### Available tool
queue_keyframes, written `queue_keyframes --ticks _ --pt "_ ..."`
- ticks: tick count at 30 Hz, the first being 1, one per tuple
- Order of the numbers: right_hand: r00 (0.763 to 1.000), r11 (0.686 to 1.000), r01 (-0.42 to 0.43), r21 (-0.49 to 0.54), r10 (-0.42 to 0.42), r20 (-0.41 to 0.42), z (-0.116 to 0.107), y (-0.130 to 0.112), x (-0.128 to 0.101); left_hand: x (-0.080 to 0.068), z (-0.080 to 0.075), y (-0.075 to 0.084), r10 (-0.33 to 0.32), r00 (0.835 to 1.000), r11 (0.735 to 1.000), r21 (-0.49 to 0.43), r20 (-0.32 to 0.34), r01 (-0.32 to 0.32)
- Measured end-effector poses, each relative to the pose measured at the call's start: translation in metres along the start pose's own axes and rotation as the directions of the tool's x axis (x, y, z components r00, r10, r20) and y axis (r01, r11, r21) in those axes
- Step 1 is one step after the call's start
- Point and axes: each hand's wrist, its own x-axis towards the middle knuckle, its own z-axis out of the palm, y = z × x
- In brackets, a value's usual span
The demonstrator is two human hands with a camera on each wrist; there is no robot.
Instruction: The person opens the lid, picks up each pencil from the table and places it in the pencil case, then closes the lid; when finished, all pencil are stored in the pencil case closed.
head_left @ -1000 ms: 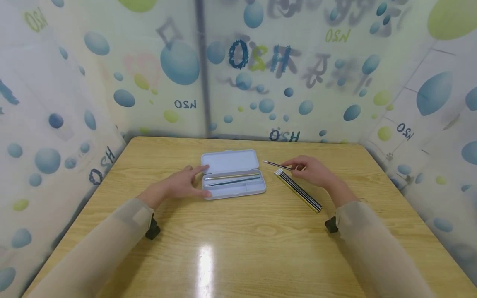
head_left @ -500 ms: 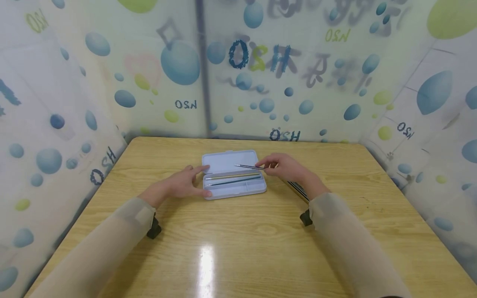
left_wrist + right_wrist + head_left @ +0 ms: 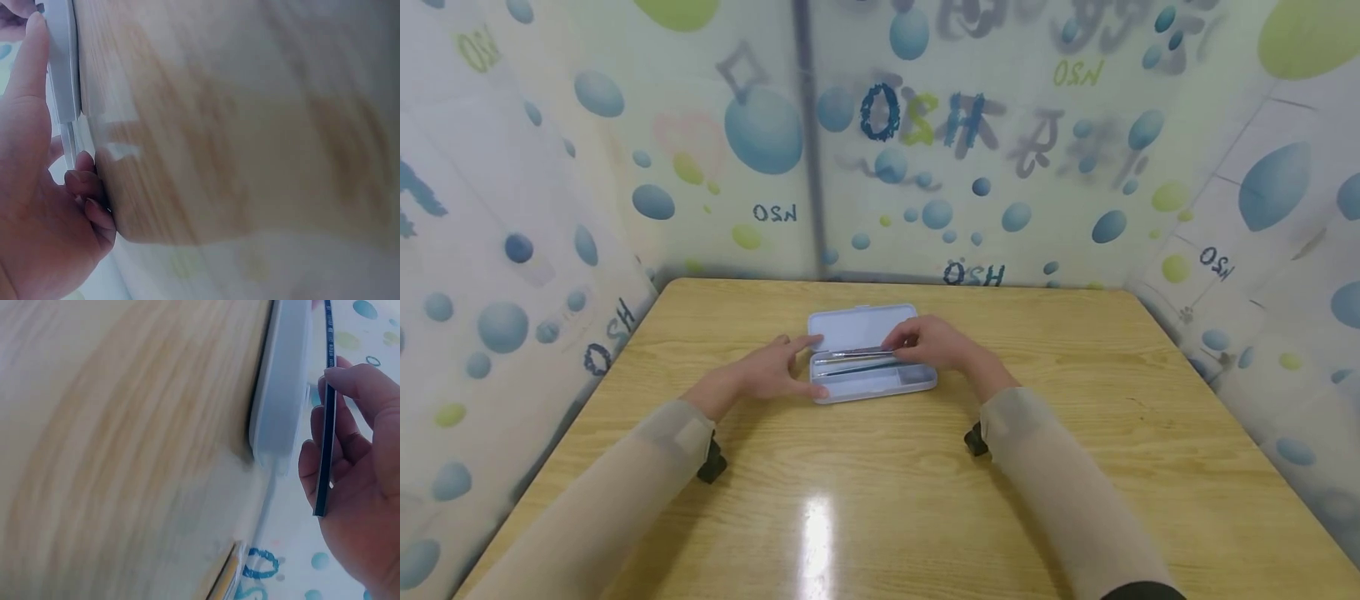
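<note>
White case (image 3: pixel 880 392) meets the left hand (image 3: pixel 770 369), thumb and fingers apart; the right hand (image 3: pixel 936 342) pinches a dark pencil (image 3: pixel 325 444), seemingly above it.

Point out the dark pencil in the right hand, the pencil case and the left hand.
Dark pencil (image 3: pixel 328 419): right wrist view, middle of its shaft.
Pencil case (image 3: pixel 867 382): head view, bare floor of its long front compartment.
Left hand (image 3: pixel 766 371): head view, back of the hand.

Head view looks forward and down over the table (image 3: pixel 895 483); both wrist views, close-up, share the case (image 3: pixel 278 387).
</note>
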Motion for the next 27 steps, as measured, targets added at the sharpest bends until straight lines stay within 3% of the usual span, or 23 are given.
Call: queue_keyframes --ticks 6,19,27 --pt "0.999 0.998 -0.045 -0.037 0.046 0.021 0.010 -0.008 0.010 0.001 0.000 -0.001 -0.008 1.000 1.000 0.005 0.004 0.008" --pt "0.999 1.000 -0.006 -0.017 0.007 0.037 0.020 -0.011 0.021 0.003 0.001 -0.002 -0.018 1.000 1.000 0.006 0.009 0.018" --pt "0.999 0.999 -0.025 -0.026 0.026 0.035 0.022 -0.012 0.022 0.004 0.002 -0.002 -0.021 1.000 1.000 0.006 0.007 0.021"
